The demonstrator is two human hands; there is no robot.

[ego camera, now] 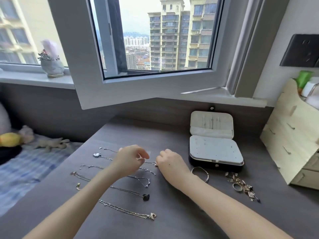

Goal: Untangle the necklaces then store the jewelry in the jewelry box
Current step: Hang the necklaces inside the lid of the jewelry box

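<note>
Head view: both hands meet over the middle of the grey worktop [146, 131], with a thin silver chain [150, 162] stretched between them. The left hand [131, 159] has its fingers curled and seems to pinch the chain between thumb and forefinger. The right hand [170, 163] pinches the chain's other end just above the surface.

Several other silver pendant necklaces [145, 197] lie in separate rows toward the left edge, and the left forearm crosses above some of them. The open black jewelry box with pale lining [215, 152] sits toward the far right corner. A silver bangle [200, 173] lies just beside the right wrist, and a heap of rings and small pieces [241, 185] lies in front of the box.

The likeliest trouble is pulling the chain too taut, which could tighten any remaining knot or strain a fine link. If the left forearm drops or drags, it could sweep the sorted rows back into each other. A careless right wrist could knock the bangle into the heap.
</note>
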